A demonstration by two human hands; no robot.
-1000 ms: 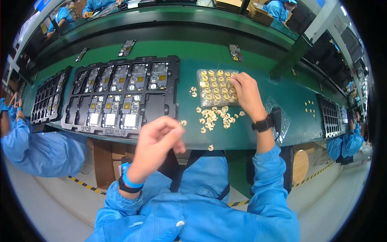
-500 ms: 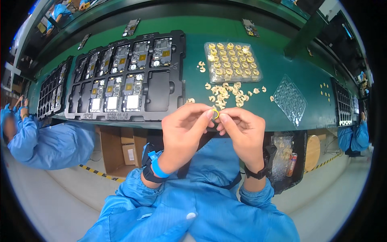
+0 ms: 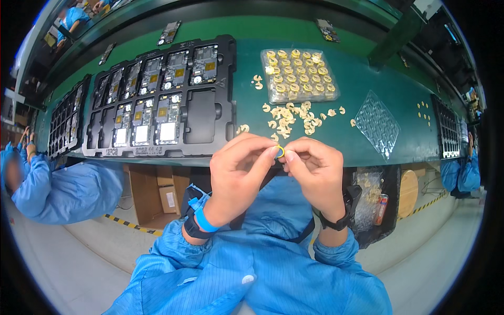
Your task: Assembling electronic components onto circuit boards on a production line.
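Note:
Close in front of me, at the table's near edge, I pinch a small yellow-rimmed coin cell [image 3: 280, 152] between both hands. My left hand [image 3: 239, 164] is closed, its thumb and forefinger on the cell's left side. From the right, my right hand [image 3: 315, 165] grips the same cell with thumb and fingertips. The fingers cover part of it. Just beyond my hands lies a loose heap of cream C-shaped pieces [image 3: 286, 121]. Behind the heap stands a clear plastic tray [image 3: 299, 98] with rows of similar yellow-rimmed round parts.
A black tray [image 3: 227, 105] of circuit boards lies to the left, with another black tray [image 3: 65, 123] beyond it. At right are an empty clear blister sheet [image 3: 379, 126] and a further black tray [image 3: 446, 131]. Co-workers in blue [image 3: 68, 189] sit at both sides.
The coin cell has turned slightly between my fingers, so more of its bluish face shows. Both hands keep their pinch. The whole view has shifted a little.

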